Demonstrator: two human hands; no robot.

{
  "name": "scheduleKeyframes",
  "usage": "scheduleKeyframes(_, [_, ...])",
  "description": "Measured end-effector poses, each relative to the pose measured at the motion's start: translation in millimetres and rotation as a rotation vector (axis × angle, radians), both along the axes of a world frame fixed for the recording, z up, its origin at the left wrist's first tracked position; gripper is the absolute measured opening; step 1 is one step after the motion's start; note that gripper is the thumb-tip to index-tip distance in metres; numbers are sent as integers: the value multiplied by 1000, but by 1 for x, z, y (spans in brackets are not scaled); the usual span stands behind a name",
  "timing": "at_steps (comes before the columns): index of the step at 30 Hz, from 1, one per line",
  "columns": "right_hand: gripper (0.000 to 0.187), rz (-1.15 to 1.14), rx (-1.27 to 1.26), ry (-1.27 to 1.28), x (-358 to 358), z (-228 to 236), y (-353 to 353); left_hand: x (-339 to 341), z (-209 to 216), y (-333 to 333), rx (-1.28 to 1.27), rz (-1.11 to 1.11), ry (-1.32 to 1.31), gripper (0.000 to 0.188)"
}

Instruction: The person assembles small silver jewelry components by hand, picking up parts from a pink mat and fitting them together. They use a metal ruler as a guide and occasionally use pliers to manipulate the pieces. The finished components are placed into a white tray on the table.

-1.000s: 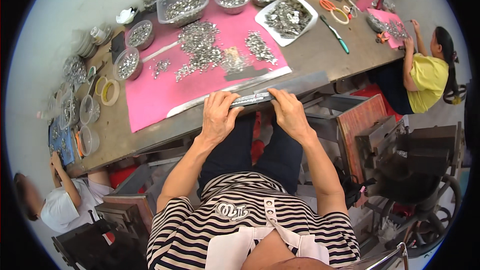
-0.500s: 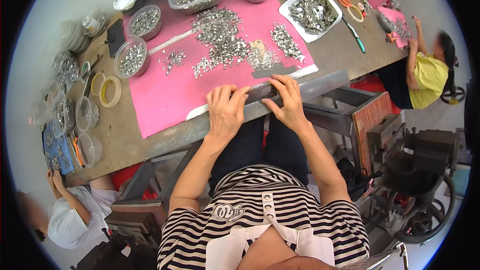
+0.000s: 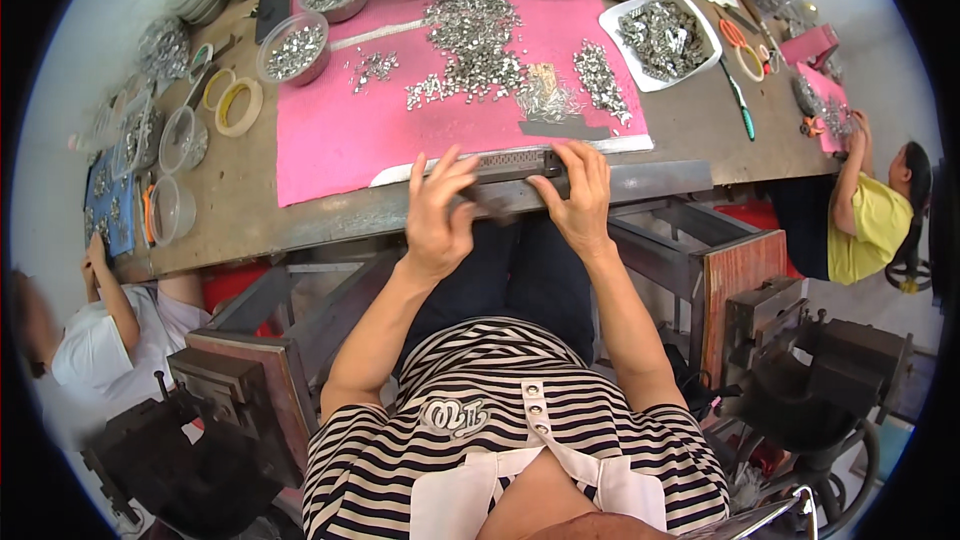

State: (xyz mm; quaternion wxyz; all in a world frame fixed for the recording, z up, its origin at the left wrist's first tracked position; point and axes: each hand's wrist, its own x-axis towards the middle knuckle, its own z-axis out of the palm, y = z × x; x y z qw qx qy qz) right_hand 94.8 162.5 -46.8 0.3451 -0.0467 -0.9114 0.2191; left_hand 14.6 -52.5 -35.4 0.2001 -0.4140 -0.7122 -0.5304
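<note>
At the table's front edge lies a long dark metal bar-shaped holder (image 3: 508,162), its top showing rows of small slots. My right hand (image 3: 578,192) grips the right end of it, thumb on the near side and fingers over the far side. Just left of it, my left hand (image 3: 436,212) is raised and smeared by motion. A dark flat strip (image 3: 488,204), also blurred, shows beside its thumb and seems held there. Beyond the holder, small shiny metal pieces (image 3: 480,40) are heaped on a pink mat (image 3: 340,145), with thin slivers (image 3: 547,100) nearest.
Plastic tubs of metal pieces (image 3: 297,50) and a white tray (image 3: 612,25) stand at the back. Tape rolls (image 3: 239,107) lie left; a green-handled tool (image 3: 747,122) and orange-handled scissors (image 3: 733,34) lie right. A co-worker sits on each side, the right one in a yellow top (image 3: 856,225).
My left hand has come off the holder, with a dark strip moving beside it, and the slotted top now shows. My right hand stays at the holder's right end. The view has shifted.
</note>
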Motion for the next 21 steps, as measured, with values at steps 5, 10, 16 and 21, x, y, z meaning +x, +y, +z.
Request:
scheduleKeyframes(5, [54, -3, 19, 22, -1, 0, -1, 19, -3, -50, 309, 182, -560, 28])
scheduleKeyframes(10, [54, -19, 33, 32, 0, 2, -2, 4, 3, -81, 285, 31, -1192, 27])
scheduleKeyframes(16, [54, -13, 44, 23, 0, 2, -2, 12, 6, -44, 56, -30, -901, 18])
scheduleKeyframes(21, [52, 1, 16, 3, 1, 3, -3, -3, 24, -8, -166, 239, -41, 21])
